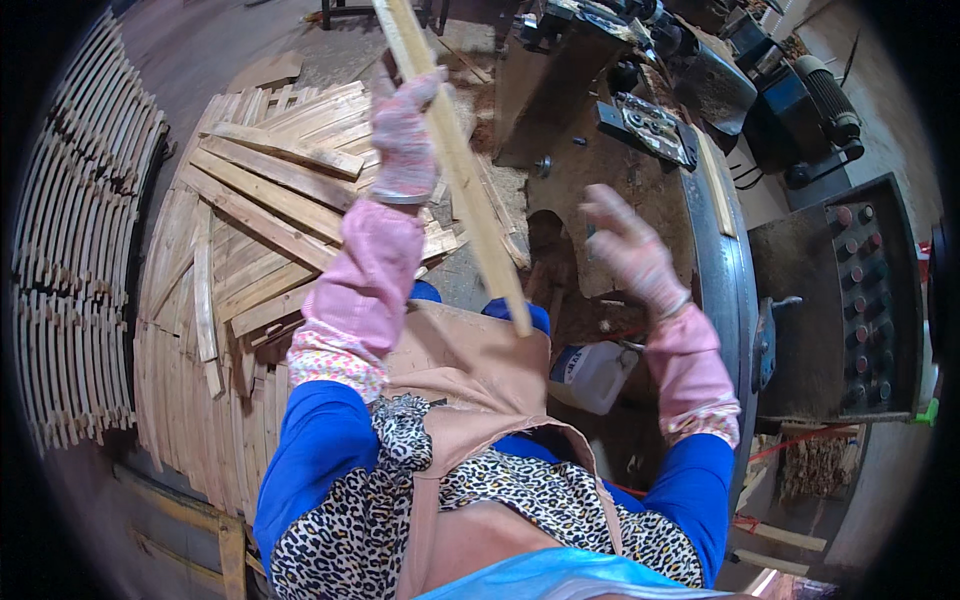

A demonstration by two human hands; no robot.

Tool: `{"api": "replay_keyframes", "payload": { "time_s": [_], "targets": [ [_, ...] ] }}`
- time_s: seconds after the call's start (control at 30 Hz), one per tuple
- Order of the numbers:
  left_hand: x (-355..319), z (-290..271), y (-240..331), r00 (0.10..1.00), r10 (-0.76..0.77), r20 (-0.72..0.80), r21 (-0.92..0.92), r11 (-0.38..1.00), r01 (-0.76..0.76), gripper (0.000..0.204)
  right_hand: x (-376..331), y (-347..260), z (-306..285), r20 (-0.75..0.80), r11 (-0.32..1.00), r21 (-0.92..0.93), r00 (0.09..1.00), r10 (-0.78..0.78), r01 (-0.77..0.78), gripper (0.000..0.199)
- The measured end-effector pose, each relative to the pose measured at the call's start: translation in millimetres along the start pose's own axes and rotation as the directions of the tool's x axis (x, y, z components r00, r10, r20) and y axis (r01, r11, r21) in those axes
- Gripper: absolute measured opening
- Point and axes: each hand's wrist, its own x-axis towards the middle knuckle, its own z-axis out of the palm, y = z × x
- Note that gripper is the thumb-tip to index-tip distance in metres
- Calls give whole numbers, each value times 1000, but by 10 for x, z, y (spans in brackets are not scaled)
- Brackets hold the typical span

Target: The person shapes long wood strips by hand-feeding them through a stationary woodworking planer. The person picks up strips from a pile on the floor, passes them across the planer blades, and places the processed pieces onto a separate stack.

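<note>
My left hand (405,140), in a pale speckled work glove, is closed round a long wooden strip (472,195). The strip slants from the top of the picture down to just above my apron (460,345). Out to the right, my gloved right hand (637,252) is raised with its fingers apart and holds nothing. It is nearest to the brown side of a machine (655,205). Left of my left arm lies a broad pile of wooden boards (265,215), with several loose ones crossing on top.
Tall stacks of curved wooden slats (75,240) stand at the far left. On the right are a control panel (845,300) with several buttons, an electric motor (828,100) and a narrow wood strip (716,185) on the machine's edge. A white plastic jug (598,378) sits below my right forearm.
</note>
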Motion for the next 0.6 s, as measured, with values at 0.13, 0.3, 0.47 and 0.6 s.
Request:
{"api": "replay_keyframes", "payload": {
  "time_s": [0.13, 0.3, 0.47, 0.6],
  "targets": [
    [-298, 885, -401, 992, -59, 110, -148, 986, 75, 48, -472, -287, 560, -95, 984, 143, 988, 123, -109, 81],
    [-712, 1052, -611, 726, -310, 614, 27, 927, 373, 62, -1507, -417, 6, -544, 993, 8, 833, 100, -114, 65],
    [-984, 33, -1139, 687, -578, 441, -10, 762, 647, 56, -2885, -344, -475, -815, 820, -185, 551, 181, -542, 66],
    [-1146, -742, -1376, 708, -687, 163, 184, 726, 662, 51, -3242, 353, -1013, -853, 816, -221, 511, 104, -534, 66]
  ]
}}
